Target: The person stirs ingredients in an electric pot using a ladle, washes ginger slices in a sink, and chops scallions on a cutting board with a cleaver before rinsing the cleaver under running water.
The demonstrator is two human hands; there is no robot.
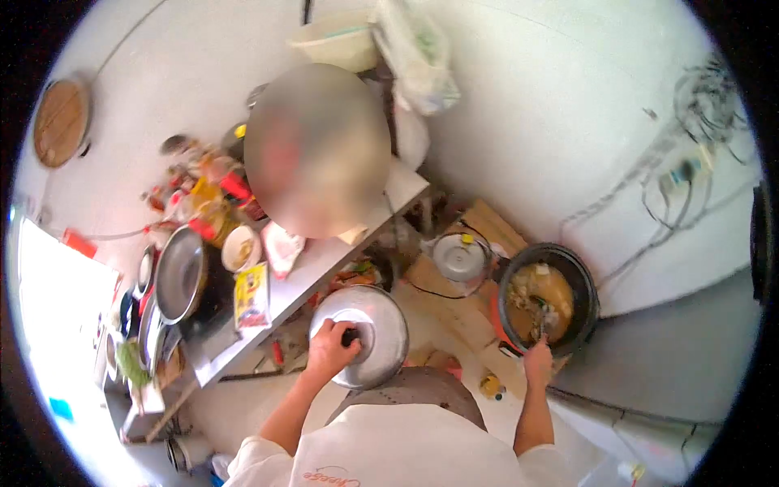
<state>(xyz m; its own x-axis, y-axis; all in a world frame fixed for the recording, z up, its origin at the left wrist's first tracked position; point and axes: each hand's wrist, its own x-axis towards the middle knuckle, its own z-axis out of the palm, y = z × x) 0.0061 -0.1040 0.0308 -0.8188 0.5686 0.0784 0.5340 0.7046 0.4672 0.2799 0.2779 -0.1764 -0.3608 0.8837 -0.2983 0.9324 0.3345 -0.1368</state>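
The left hand (331, 352) has its grip closed around the dark knob (349, 334) of a round metal lid (385, 318), held in front of the body, beside the near edge of the white surface (406, 188); the right hand (537, 363) has its grip clenched on the handle of a utensil (543, 323), whose far end is in the food (560, 289) inside a wide dark pot (583, 274); the food is brown and liquid, with paler pieces mostly toward the left side; the pot is uncovered and well apart from the lid; just left of the pot is a smaller round metal thing (460, 258) with a yellow piece on top; on the surface are a shallow pan (182, 273), tilted, a white bowl (241, 248), a yellow packet (252, 296) and a cluster of bottles and packs (207, 203); a blurred patch hides what is farther back
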